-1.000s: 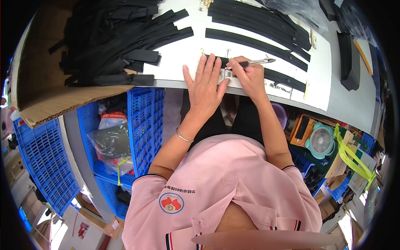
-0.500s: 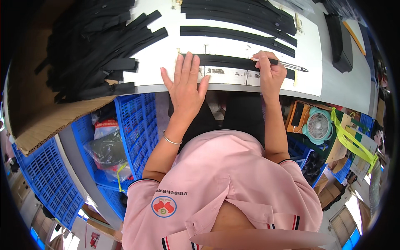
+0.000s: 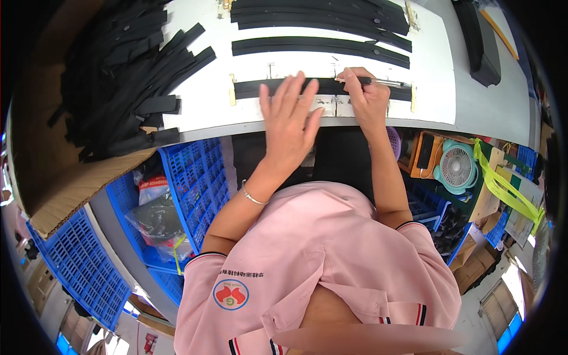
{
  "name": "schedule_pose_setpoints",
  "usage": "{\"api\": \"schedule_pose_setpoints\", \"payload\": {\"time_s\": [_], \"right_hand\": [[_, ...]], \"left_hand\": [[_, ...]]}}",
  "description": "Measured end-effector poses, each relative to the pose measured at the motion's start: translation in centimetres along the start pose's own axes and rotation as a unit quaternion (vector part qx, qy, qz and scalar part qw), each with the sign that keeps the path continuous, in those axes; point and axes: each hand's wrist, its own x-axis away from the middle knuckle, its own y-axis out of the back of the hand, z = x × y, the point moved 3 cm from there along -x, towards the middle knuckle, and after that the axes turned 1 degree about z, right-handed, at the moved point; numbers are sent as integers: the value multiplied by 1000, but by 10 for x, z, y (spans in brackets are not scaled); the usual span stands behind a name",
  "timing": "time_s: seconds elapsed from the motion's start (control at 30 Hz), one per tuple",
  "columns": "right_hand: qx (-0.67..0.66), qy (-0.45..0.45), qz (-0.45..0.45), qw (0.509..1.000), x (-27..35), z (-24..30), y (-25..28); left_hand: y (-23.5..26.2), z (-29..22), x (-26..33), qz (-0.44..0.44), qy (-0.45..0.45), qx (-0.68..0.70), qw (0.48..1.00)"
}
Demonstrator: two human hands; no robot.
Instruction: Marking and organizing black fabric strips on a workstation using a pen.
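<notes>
A long black fabric strip [image 3: 248, 90] lies crosswise on a white board [image 3: 195, 109] near the table's front edge. Over its left-middle part is my left hand [image 3: 290, 121], fingers spread and slightly blurred; I cannot tell whether they press on it. My right hand [image 3: 368, 103] pinches a pen [image 3: 378, 81] with a black grip and clear barrel. The pen's left end is at the strip's upper edge, close to a dark line marked on the board. Its barrel points right, above the strip. Tan tape pieces sit at both strip ends.
Farther back lie another black strip [image 3: 284, 46] and a stack of black strips [image 3: 313, 15]. A loose heap of strips [image 3: 112, 83] spills from a cardboard box [image 3: 65, 195] at left. Below the table are blue crates [image 3: 195, 177] and a small fan [image 3: 457, 167]. A black case [image 3: 478, 50] rests at right.
My left hand has slid right along the strip, away from its left end, which now shows. My right hand keeps the pen by the same mark. The whole view has shifted slightly.
</notes>
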Motion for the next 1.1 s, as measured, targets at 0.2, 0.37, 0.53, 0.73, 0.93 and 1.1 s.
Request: {"api": "schedule_pose_setpoints", "payload": {"time_s": [0.2,0.37,0.53,0.73,0.93,1.1], "right_hand": [[-17,-24,-4,1000,1,-1,-1],[-58,11,44,997,3,-2,4],[-37,18,56,998,2,-3,3],[1,37,60,998,3,-8,4],[-112,3,40,993,7,-3,31],[-47,-112,-84,989,-1,-21,92]], "left_hand": [[-23,-4,-10,-2,-7,-26,1000],[-24,-7,-10,-1,-9,-40,999],[-25,-7,-10,-6,-16,-52,999],[-27,-9,-11,-12,-25,-54,998],[-27,-7,-10,-1,-19,-64,998],[-26,-10,-9,7,-19,-58,998]]}}
